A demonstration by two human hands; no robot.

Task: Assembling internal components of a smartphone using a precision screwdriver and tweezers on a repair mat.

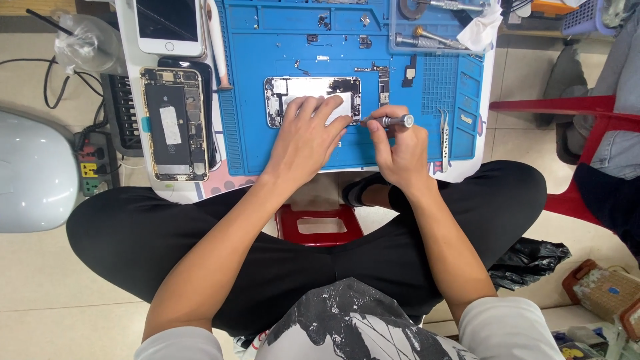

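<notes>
The opened phone (312, 100) lies on the blue mat (240, 140) in the upper middle of the frame, its long axis running left to right across the picture. The left hand (308, 137) rests flat on it, fingers spread and pressing down on the phone's right half, not gripping anything. The right hand (398, 152) sits just right of the phone, closed around a small screwdriver (390, 121) pinched between thumb and fingertips. The screwdriver also lies nearly left to right, its tip pointing left and meeting the phone's right end, close to the left hand's fingertips. So the phone lies to the left of the right hand, and the tool is in line with the phone's length. 1 pair of tweezers (445, 137) lies further right on the mat, well apart from both hands. Another opened phone (175, 123) lies at the left, off the mat.
</notes>
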